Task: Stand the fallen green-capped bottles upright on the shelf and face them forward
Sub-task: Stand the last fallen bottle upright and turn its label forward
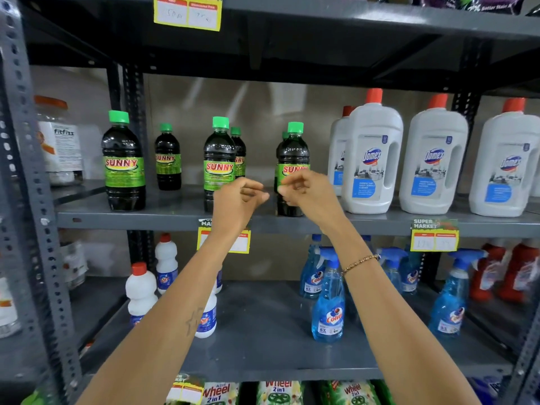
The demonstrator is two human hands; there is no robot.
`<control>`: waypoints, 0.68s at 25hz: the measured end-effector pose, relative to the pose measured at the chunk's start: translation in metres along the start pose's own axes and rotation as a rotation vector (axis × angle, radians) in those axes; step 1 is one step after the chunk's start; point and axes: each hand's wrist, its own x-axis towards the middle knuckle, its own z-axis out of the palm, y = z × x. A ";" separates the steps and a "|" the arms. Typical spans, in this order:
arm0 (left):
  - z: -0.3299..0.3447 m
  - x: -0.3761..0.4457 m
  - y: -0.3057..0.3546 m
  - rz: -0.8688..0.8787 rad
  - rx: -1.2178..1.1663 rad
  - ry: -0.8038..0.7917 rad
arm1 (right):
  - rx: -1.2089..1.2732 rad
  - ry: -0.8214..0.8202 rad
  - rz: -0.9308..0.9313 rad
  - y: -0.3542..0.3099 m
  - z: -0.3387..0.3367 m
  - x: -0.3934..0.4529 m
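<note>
Several dark green-capped bottles with green "SUNNY" labels stand upright on the grey shelf (175,213). The front row holds a left bottle (123,162), a middle bottle (219,159) and a right bottle (293,150), labels facing forward. Smaller-looking ones stand behind, such as the back bottle (167,157). My left hand (238,200) hovers in front of the middle bottle with fingers curled and nothing in it. My right hand (306,190) is in front of the right bottle's label, fingers loosely curled; I cannot tell whether they touch it.
White Domex jugs (372,159) with red caps stand right of the green-capped bottles. A clear jar (58,141) is at far left behind the upright post. Blue spray bottles (328,299) and white bottles (141,287) fill the shelf below. Price tags (434,236) hang on the shelf edges.
</note>
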 end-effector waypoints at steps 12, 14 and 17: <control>-0.087 0.022 -0.050 -0.264 0.201 -0.098 | 0.138 -0.233 0.261 -0.015 0.104 0.022; -0.087 0.024 -0.051 -0.241 0.218 -0.176 | 0.122 -0.255 0.246 -0.011 0.106 0.027; -0.088 0.025 -0.053 -0.208 0.175 -0.153 | 0.146 -0.216 0.240 -0.005 0.107 0.029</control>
